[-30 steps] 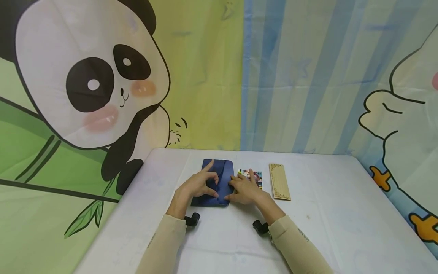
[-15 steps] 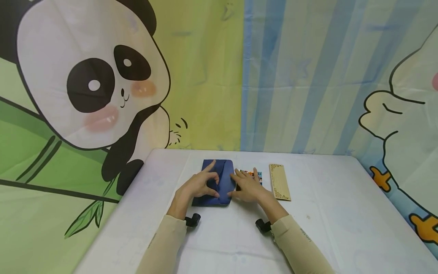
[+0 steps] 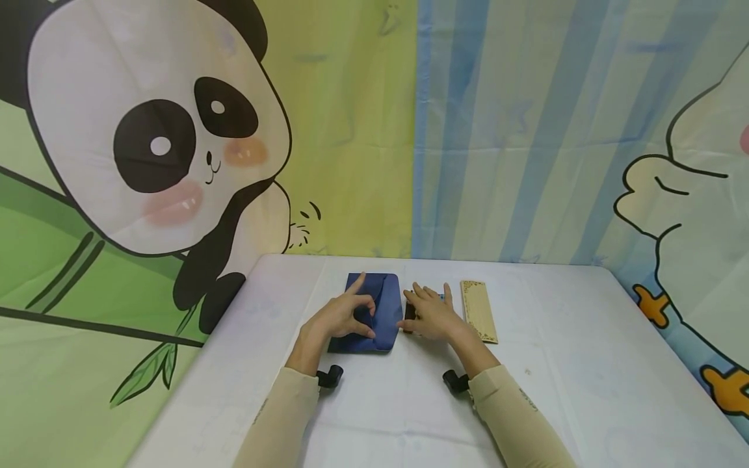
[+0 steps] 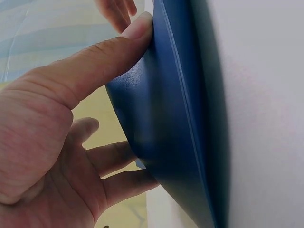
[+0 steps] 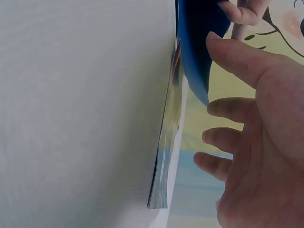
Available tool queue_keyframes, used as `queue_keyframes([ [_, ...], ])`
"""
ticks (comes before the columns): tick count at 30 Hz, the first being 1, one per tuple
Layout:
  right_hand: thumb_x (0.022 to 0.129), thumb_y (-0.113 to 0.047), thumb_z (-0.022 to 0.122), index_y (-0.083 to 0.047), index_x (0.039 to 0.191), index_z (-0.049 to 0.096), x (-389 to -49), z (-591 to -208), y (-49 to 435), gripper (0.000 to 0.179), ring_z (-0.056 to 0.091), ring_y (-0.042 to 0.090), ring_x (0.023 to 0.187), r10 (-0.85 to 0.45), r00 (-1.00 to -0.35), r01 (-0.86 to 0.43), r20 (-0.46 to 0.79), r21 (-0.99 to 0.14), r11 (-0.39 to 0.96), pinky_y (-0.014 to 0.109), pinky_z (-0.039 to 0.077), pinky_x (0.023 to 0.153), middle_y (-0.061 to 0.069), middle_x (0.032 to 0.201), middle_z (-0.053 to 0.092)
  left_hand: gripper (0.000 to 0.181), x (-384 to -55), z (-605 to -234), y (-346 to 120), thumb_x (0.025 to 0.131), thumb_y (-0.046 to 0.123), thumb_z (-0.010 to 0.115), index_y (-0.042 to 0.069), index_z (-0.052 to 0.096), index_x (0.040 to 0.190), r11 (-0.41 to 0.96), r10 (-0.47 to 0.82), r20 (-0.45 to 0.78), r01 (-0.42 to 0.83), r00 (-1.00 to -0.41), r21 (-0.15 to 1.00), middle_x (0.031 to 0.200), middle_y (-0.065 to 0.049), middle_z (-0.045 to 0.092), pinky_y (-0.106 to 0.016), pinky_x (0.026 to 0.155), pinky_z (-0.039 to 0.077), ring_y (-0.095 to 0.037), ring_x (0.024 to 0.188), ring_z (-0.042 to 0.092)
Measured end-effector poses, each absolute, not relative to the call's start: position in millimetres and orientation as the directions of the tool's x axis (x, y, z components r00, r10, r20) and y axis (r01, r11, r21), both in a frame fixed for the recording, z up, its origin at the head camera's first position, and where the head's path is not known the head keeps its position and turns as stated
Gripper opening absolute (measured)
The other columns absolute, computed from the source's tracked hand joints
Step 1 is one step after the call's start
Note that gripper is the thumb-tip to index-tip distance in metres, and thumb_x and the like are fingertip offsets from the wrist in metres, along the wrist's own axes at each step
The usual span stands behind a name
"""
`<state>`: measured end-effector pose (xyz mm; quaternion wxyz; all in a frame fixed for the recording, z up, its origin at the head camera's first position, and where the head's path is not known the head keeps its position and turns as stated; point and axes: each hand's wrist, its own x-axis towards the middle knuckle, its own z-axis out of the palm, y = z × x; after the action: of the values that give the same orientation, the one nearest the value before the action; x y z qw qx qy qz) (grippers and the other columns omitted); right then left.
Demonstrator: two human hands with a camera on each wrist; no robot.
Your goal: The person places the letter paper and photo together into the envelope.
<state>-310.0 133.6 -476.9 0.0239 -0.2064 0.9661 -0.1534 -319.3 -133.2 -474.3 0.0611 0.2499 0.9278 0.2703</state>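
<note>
A flat dark-blue folder (image 3: 387,318) with a smooth cover lies on the white table. My left hand (image 3: 344,314) holds its raised flap; in the left wrist view the thumb (image 4: 137,31) presses the near side while the other fingers reach behind the far edge. Fingers spread, my right hand (image 3: 434,317) hovers over a small colourful printed stack (image 5: 164,156), thin like cards or a booklet, which it mostly hides in the head view. From the right wrist, the flap's curved edge shows close to the right fingertips, with a gap between these fingers and the stack.
A narrow wooden board (image 3: 478,311) with ornamental corners lies just right of my right hand. The white table (image 3: 562,364) meets a cartoon-printed curtain (image 3: 351,130) at its back edge. Each wrist wears a small black camera.
My right hand has drawn away from the folder's right edge and moved right, over the printed stack, covering more of it. The left hand stays on the folder.
</note>
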Motion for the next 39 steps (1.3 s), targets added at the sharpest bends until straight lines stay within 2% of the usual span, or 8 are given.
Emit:
queue_keyframes([
  [8, 0.094, -0.055, 0.071, -0.012, 0.16, 0.04, -312.1, -477.6, 139.3, 0.085, 0.03, 0.045, 0.155, -0.408, -0.913, -0.388, 0.011, -0.333, 0.86, 0.075, -0.003, 0.121, 0.02, 0.17, 0.029, 0.039, -318.9, -473.8, -133.5, 0.074, 0.037, 0.095, 0.027, 0.068, 0.1, 0.726, 0.496, 0.019, 0.426, -0.868, 0.539, 0.177, -0.003, 0.004, -0.044, 0.091, 0.048, -0.039, 0.119, 0.062],
  [12, 0.09, -0.054, 0.075, -0.013, 0.159, 0.041, -314.2, -478.1, 144.8, 0.087, 0.032, 0.045, 0.154, -0.401, -0.916, -0.382, 0.016, -0.344, 0.858, 0.076, -0.002, 0.12, 0.021, 0.169, 0.031, 0.039, -319.3, -473.3, -133.7, 0.074, 0.036, 0.095, 0.026, 0.068, 0.099, 0.718, 0.505, 0.026, 0.437, -0.863, 0.542, 0.177, -0.006, 0.005, -0.044, 0.09, 0.048, -0.037, 0.116, 0.062],
  [16, 0.09, -0.052, 0.076, -0.012, 0.159, 0.042, -316.6, -479.1, 152.7, 0.087, 0.033, 0.045, 0.153, -0.378, -0.926, -0.353, 0.005, -0.368, 0.86, 0.077, -0.001, 0.12, 0.021, 0.168, 0.033, 0.04, -319.4, -473.4, -133.9, 0.074, 0.036, 0.095, 0.025, 0.068, 0.1, 0.717, 0.51, 0.026, 0.441, -0.86, 0.54, 0.177, -0.003, 0.004, -0.041, 0.088, 0.048, -0.035, 0.112, 0.064],
  [24, 0.088, -0.05, 0.079, -0.005, 0.158, 0.041, -323.2, -483.1, 169.6, 0.092, 0.039, 0.043, 0.151, -0.334, -0.943, -0.305, -0.008, -0.386, 0.871, 0.077, 0.001, 0.119, 0.023, 0.165, 0.036, 0.039, -317.8, -473.5, -133.8, 0.074, 0.035, 0.096, 0.025, 0.067, 0.099, 0.711, 0.512, 0.031, 0.444, -0.858, 0.546, 0.177, -0.006, 0.006, -0.04, 0.086, 0.048, -0.035, 0.115, 0.064],
  [32, 0.085, -0.047, 0.084, -0.006, 0.159, 0.04, -327.2, -484.6, 179.9, 0.095, 0.037, 0.045, 0.151, -0.297, -0.954, -0.26, -0.035, -0.399, 0.88, 0.079, 0.004, 0.118, 0.024, 0.165, 0.035, 0.038, -317.3, -473.5, -133.9, 0.074, 0.033, 0.096, 0.025, 0.067, 0.098, 0.706, 0.514, 0.025, 0.439, -0.858, 0.555, 0.177, -0.01, 0.006, -0.041, 0.086, 0.048, -0.037, 0.118, 0.063],
  [39, 0.082, -0.044, 0.087, -0.005, 0.158, 0.04, -327.9, -486.0, 182.5, 0.098, 0.038, 0.053, 0.147, -0.274, -0.961, -0.242, -0.023, -0.405, 0.882, 0.073, 0.017, 0.117, 0.025, 0.164, 0.037, 0.04, -318.1, -473.5, -133.3, 0.073, 0.033, 0.096, 0.024, 0.068, 0.1, 0.715, 0.508, 0.015, 0.432, -0.861, 0.55, 0.177, -0.006, 0.005, -0.042, 0.089, 0.048, -0.039, 0.121, 0.062],
])
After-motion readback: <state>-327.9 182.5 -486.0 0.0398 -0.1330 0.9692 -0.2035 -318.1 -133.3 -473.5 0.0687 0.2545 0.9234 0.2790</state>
